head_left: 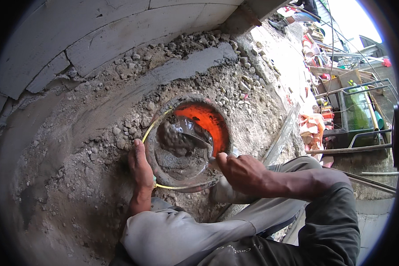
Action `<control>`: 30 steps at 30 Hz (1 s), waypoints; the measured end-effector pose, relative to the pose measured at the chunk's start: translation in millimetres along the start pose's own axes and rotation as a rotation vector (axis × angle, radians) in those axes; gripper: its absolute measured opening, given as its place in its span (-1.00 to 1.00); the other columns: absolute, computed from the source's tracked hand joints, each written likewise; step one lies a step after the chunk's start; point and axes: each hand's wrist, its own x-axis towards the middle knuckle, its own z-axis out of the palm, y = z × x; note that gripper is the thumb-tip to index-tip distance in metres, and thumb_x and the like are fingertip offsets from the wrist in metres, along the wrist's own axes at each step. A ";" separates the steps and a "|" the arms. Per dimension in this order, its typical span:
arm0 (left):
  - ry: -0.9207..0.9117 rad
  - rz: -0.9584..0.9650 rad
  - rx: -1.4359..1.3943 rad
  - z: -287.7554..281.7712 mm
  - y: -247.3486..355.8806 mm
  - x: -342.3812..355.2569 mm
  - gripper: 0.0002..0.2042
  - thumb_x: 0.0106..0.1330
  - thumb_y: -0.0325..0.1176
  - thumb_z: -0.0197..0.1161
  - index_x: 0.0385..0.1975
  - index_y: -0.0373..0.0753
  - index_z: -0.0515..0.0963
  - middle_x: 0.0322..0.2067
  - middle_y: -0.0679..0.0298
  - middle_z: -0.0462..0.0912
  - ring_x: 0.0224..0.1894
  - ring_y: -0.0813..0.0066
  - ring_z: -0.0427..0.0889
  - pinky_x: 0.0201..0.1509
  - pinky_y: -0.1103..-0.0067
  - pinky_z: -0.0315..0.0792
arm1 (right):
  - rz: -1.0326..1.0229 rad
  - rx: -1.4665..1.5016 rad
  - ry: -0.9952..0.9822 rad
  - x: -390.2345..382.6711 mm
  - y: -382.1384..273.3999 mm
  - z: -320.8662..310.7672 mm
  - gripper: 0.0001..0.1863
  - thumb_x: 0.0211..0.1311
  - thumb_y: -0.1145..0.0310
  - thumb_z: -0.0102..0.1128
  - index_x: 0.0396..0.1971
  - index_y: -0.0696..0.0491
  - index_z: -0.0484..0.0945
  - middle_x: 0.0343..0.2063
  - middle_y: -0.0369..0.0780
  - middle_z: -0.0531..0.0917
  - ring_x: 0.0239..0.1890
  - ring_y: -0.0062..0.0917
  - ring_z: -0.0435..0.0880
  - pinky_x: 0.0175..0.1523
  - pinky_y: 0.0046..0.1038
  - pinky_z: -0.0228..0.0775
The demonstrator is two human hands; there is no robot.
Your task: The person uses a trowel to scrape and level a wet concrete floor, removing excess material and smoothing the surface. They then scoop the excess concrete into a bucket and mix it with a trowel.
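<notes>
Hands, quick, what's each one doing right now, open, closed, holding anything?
Left hand: open, resting flat against the rim of the orange bucket.
Right hand: closed on the trowel handle, blade in wet mortar.

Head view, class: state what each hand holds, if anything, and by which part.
The right hand grips a trowel by its handle end, blade in the wet mortar. The left hand rests against the orange bucket at its outer rim.
</notes>
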 end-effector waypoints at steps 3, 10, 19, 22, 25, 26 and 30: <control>-0.015 0.039 0.038 2.3 14.1 -9.4 -0.39 0.37 0.10 -0.05 0.05 -0.43 0.38 -0.01 0.08 0.41 -0.01 0.37 0.41 -0.07 0.50 0.40 | -0.019 -0.246 -0.031 -22.0 16.0 -54.1 -0.84 0.29 0.45 -0.03 -0.31 0.26 0.31 -0.58 -0.06 0.56 -0.64 -0.30 0.62 -0.55 -0.28 0.47; -0.062 0.011 0.156 8.6 10.2 -9.8 -0.34 0.37 0.11 -0.04 0.09 -0.49 0.34 0.07 0.04 0.40 0.07 0.32 0.40 0.11 0.49 0.32 | 0.091 0.034 -0.217 27.7 77.2 14.1 -0.69 0.14 0.44 0.01 -0.13 0.26 0.30 -0.49 -0.06 0.53 -0.55 -0.28 0.61 -0.49 -0.27 0.46; 0.031 -0.144 0.127 21.4 31.0 -15.8 -0.38 0.40 0.06 -0.05 0.08 -0.52 0.35 0.07 0.01 0.40 0.11 0.32 0.39 0.19 0.48 0.26 | -0.595 0.152 0.033 2.9 93.4 102.1 -0.70 -0.04 0.37 0.11 -0.25 0.12 0.46 -0.21 0.04 0.41 -0.14 -0.17 0.48 -0.17 -0.22 0.43; 0.025 0.001 0.037 2.0 15.9 -0.1 -0.38 0.40 0.05 -0.04 0.09 -0.51 0.34 0.08 0.00 0.39 0.13 0.33 0.37 0.12 0.50 0.33 | -0.748 0.332 0.097 6.7 94.2 132.6 -0.77 -0.03 0.31 0.17 -0.33 0.05 0.51 -0.15 0.04 0.41 -0.13 -0.20 0.44 -0.12 -0.26 0.41; -0.070 0.084 0.000 -12.2 -7.7 13.8 -0.38 0.39 0.07 -0.04 0.09 -0.49 0.34 0.04 0.04 0.43 0.06 0.37 0.40 0.07 0.52 0.31 | -0.793 0.156 0.133 4.2 63.3 83.7 -0.80 0.00 0.34 0.17 -0.34 0.07 0.50 -0.13 -0.01 0.40 -0.18 -0.28 0.41 -0.13 -0.30 0.34; -0.070 0.133 0.071 -11.5 -13.3 15.8 -0.39 0.38 0.09 -0.04 0.04 -0.47 0.39 -0.02 0.10 0.45 -0.03 0.41 0.42 -0.08 0.54 0.39 | -0.781 0.270 0.172 6.1 58.1 80.6 -0.79 0.06 0.33 0.13 -0.32 0.10 0.50 -0.20 -0.13 0.42 -0.18 -0.38 0.41 -0.12 -0.36 0.31; -0.041 -0.013 0.040 -3.8 13.2 2.5 -0.38 0.35 0.14 -0.03 -0.03 -0.43 0.45 -0.11 0.15 0.50 -0.17 0.47 0.43 -0.25 0.59 0.42 | -0.533 0.498 0.043 -11.4 29.5 80.2 -0.79 -0.09 0.43 0.23 -0.38 0.12 0.52 -0.38 -0.11 0.45 -0.34 -0.36 0.48 -0.31 -0.37 0.35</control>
